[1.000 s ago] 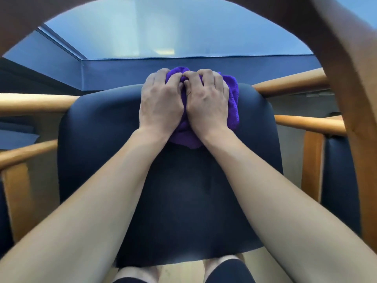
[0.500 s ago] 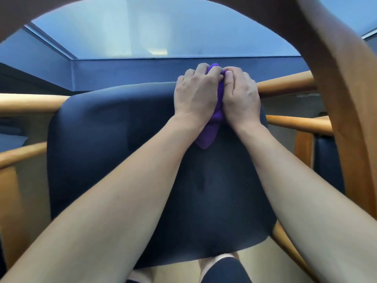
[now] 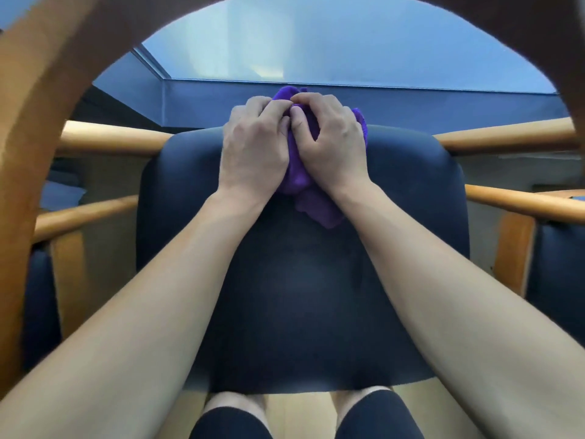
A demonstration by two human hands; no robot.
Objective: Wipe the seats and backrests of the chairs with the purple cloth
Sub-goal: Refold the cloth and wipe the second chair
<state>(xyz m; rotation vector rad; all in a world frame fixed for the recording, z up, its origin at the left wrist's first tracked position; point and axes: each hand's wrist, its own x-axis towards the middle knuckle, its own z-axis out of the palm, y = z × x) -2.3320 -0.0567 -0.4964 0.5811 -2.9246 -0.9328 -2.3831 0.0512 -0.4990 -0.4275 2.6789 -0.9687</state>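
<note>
Cloth, purple [image 3: 299, 172], is found bunched at the far edge of a navy chair pad [image 3: 300, 296], about midway across its width; whether this pad is a seat or a backrest cannot be told from the view. The cloth is gripped by both hands set side by side and touching. The left hand [image 3: 253, 153] is laid over its left part, fingers [image 3: 253, 106] curled down into the folds. The right hand [image 3: 332, 147] is clenched on its right part, fingers [image 3: 316, 99] hooked over the top and the thumb tucked into the fabric. A crest of cloth is seen above the knuckles, a fringe past the right hand's outer side, and a loose tail lying on the pad just below the right wrist. Both bare forearms are stretched forward over the pad. Wooden rails [image 3: 110, 137] are noted running out from behind the pad to either side, with lower ones beneath. Part of a neighbouring navy pad [image 3: 557, 280] is seen at the right edge, another at the left. A pale blue glossy surface [image 3: 348, 42] with a darker blue border is seen beyond. A blurred wooden arch [image 3: 47, 90] is noted framing the top. Two knees in dark shorts [image 3: 231, 419] are seen below the pad's near edge, over a pale floor [image 3: 297, 413]
</note>
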